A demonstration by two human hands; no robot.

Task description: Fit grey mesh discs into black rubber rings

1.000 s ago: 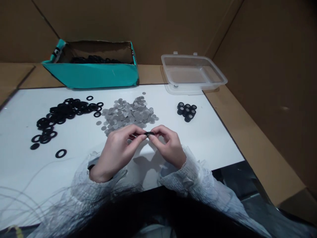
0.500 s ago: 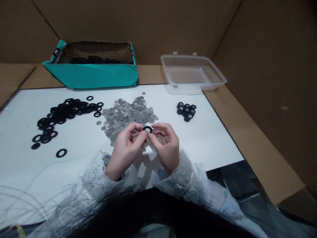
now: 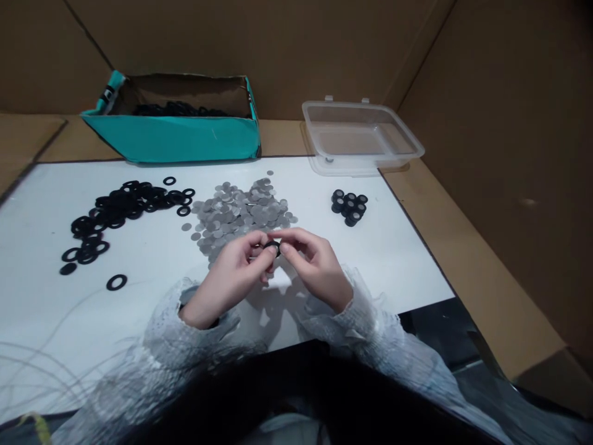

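A black ring [image 3: 278,249] is pinched between the thumb and fingers of my left hand [image 3: 238,266], just in front of a heap of flat grey discs [image 3: 250,210]. My right hand [image 3: 317,262] has its thumb and fingers closed at the ring's right edge. Fingers hide much of the ring, and whether a disc sits in it I cannot tell. To the left lies a pile of black rings [image 3: 123,204], with a single ring [image 3: 117,282] apart from it nearer me. On the right stand short stacks of black rings with grey centres [image 3: 351,207].
A turquoise box [image 3: 176,139] with more black pieces in it stands at the back left. At the back right is a clear plastic container [image 3: 364,157]. Cardboard walls [image 3: 278,55] rise behind and to the right of the white table surface [image 3: 393,266].
My right hand has turned, its wrist swinging out to the right and its index finger reaching over the ring. The ring has tilted and is more covered by my fingers.
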